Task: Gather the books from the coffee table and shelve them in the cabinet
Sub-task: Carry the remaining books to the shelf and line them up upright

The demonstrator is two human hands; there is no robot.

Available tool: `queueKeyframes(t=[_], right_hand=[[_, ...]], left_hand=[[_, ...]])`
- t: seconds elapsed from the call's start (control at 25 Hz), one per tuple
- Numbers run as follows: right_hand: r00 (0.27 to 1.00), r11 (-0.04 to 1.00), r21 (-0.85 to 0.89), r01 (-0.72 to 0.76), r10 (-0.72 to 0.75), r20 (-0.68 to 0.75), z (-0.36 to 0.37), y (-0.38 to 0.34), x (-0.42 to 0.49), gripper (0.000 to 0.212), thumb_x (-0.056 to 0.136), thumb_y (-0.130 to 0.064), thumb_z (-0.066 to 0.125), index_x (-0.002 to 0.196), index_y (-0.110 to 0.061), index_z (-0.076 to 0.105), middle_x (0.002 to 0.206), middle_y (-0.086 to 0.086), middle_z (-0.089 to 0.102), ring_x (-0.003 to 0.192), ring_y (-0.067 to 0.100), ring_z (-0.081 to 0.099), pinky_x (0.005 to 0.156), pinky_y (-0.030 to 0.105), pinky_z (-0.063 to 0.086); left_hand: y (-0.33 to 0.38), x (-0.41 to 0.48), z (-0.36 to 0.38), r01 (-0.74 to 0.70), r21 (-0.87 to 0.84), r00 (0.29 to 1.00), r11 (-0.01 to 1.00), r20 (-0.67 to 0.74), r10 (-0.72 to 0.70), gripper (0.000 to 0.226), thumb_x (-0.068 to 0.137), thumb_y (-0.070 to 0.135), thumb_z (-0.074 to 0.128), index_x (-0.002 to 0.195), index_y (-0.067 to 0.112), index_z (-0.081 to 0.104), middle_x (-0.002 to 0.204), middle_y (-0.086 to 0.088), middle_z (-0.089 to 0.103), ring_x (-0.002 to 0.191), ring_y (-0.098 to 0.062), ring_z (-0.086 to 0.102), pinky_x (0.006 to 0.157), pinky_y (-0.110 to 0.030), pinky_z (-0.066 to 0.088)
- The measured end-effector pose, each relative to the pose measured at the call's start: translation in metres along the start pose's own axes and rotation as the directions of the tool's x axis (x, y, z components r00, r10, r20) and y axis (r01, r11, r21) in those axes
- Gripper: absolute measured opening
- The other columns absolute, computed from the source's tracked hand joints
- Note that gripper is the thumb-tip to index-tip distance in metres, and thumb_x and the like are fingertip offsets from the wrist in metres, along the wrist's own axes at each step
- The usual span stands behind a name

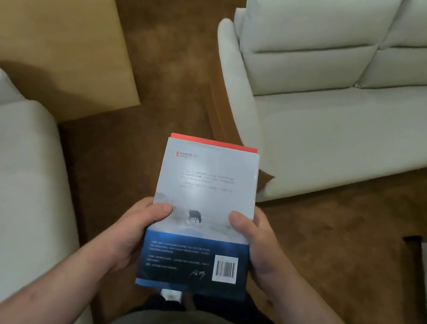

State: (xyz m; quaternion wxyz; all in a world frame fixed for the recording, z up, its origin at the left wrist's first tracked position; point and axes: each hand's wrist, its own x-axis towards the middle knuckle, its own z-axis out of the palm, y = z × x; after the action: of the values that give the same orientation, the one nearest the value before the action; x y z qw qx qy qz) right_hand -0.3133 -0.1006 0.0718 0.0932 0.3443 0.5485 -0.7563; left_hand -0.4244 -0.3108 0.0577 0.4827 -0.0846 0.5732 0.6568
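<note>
Brown carpet (165, 69) open beside cream sofa (353, 128), left grip (135, 233) and right grip (257, 248) each clasping side edges of stacked books (206, 189)

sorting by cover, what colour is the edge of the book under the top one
Red-orange; only the lower book's far edge shows past the top book, head view.

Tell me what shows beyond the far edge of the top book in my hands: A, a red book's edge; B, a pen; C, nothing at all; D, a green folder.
A: the edge of a red book shows just past the white-and-blue book, which the left hand and right hand grip by its sides.
</note>
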Motion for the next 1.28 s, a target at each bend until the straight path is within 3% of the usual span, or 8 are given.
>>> queueKeyframes(t=[0.24, 0.4, 0.56, 0.76, 0.92, 1.0, 1.12, 1.28], right_hand=[[0.993, 0.998, -0.055, -0.009, 0.015, 0.115, 0.008, -0.074, 0.121, 0.098, 0.056, -0.051, 0.083, 0.141, -0.019, 0.045, 0.128, 0.012, 0.068, 0.107, 0.034, 0.073, 0.096, 0.053, 0.058], [0.982, 0.997, -0.079, 0.013, 0.002, 0.188, 0.005, -0.133, 0.202, 0.104, 0.053, -0.056, 0.090, 0.141, -0.023, 0.046, 0.132, 0.011, 0.067, 0.113, 0.035, 0.070, 0.100, 0.056, 0.054], [0.972, 0.994, -0.110, -0.016, 0.042, 0.232, 0.006, -0.192, 0.269, 0.088, 0.057, -0.052, 0.084, 0.134, -0.028, 0.049, 0.129, 0.009, 0.068, 0.111, 0.036, 0.071, 0.098, 0.058, 0.055], [0.966, 0.979, -0.201, 0.027, 0.026, 0.258, 0.029, -0.254, 0.347, 0.099, 0.054, -0.056, 0.082, 0.139, -0.019, 0.047, 0.131, 0.010, 0.067, 0.112, 0.031, 0.071, 0.100, 0.052, 0.056], [0.967, 0.978, -0.205, 0.020, 0.033, 0.252, 0.065, -0.301, 0.428, 0.103, 0.051, -0.058, 0.085, 0.138, -0.020, 0.047, 0.131, 0.008, 0.067, 0.112, 0.030, 0.071, 0.100, 0.053, 0.056], [0.969, 0.979, -0.206, 0.005, 0.046, 0.244, 0.088, -0.325, 0.468, 0.108, 0.049, -0.062, 0.088, 0.139, -0.021, 0.047, 0.132, 0.008, 0.067, 0.113, 0.030, 0.071, 0.101, 0.054, 0.055], [0.974, 0.980, -0.196, -0.007, 0.051, 0.223, 0.120, -0.364, 0.520, 0.099, 0.054, -0.057, 0.083, 0.139, -0.021, 0.047, 0.131, 0.007, 0.068, 0.112, 0.028, 0.071, 0.100, 0.049, 0.057], [0.985, 0.984, -0.176, -0.010, 0.040, 0.170, 0.150, -0.416, 0.573, 0.087, 0.061, -0.051, 0.079, 0.137, -0.022, 0.048, 0.127, 0.004, 0.070, 0.109, 0.024, 0.072, 0.089, 0.037, 0.060]], left_hand=[[0.079, 0.074, -0.016, -0.077, -0.016, 0.991, 0.997, -0.107, 0.075, 0.110, 0.043, 0.061, 0.090, 0.133, 0.010, 0.053, 0.124, -0.018, 0.069, 0.113, -0.042, 0.066, 0.104, -0.062, 0.045], [0.146, 0.130, -0.012, -0.133, 0.005, 0.981, 0.991, -0.140, 0.133, 0.115, 0.040, 0.062, 0.092, 0.134, 0.010, 0.052, 0.126, -0.018, 0.068, 0.112, -0.041, 0.067, 0.103, -0.062, 0.046], [0.198, 0.181, -0.018, -0.167, -0.072, 0.966, 0.983, -0.211, 0.148, 0.109, 0.043, 0.056, 0.092, 0.133, 0.009, 0.054, 0.123, -0.019, 0.069, 0.111, -0.043, 0.067, 0.102, -0.061, 0.047], [0.262, 0.237, -0.043, -0.176, -0.099, 0.957, 0.979, -0.250, 0.146, 0.101, 0.049, 0.052, 0.088, 0.134, 0.010, 0.053, 0.124, -0.017, 0.070, 0.112, -0.040, 0.067, 0.103, -0.061, 0.046], [0.326, 0.300, -0.087, -0.193, -0.061, 0.951, 0.979, -0.256, 0.171, 0.105, 0.046, 0.061, 0.088, 0.133, 0.011, 0.055, 0.122, -0.013, 0.071, 0.112, -0.036, 0.068, 0.105, -0.058, 0.045], [0.362, 0.332, -0.114, -0.193, -0.076, 0.951, 0.978, -0.261, 0.167, 0.100, 0.048, 0.056, 0.086, 0.132, 0.011, 0.056, 0.119, -0.013, 0.073, 0.108, -0.035, 0.070, 0.102, -0.056, 0.049], [0.418, 0.373, -0.148, -0.171, -0.122, 0.963, 0.978, -0.229, 0.140, 0.094, 0.048, 0.046, 0.084, 0.130, 0.009, 0.056, 0.114, -0.016, 0.074, 0.101, -0.038, 0.072, 0.091, -0.051, 0.054], [0.490, 0.420, -0.181, -0.154, -0.103, 0.977, 0.983, -0.167, 0.136, 0.112, 0.035, 0.056, 0.094, 0.131, 0.009, 0.057, 0.117, -0.016, 0.074, 0.103, -0.037, 0.072, 0.089, -0.047, 0.054]])
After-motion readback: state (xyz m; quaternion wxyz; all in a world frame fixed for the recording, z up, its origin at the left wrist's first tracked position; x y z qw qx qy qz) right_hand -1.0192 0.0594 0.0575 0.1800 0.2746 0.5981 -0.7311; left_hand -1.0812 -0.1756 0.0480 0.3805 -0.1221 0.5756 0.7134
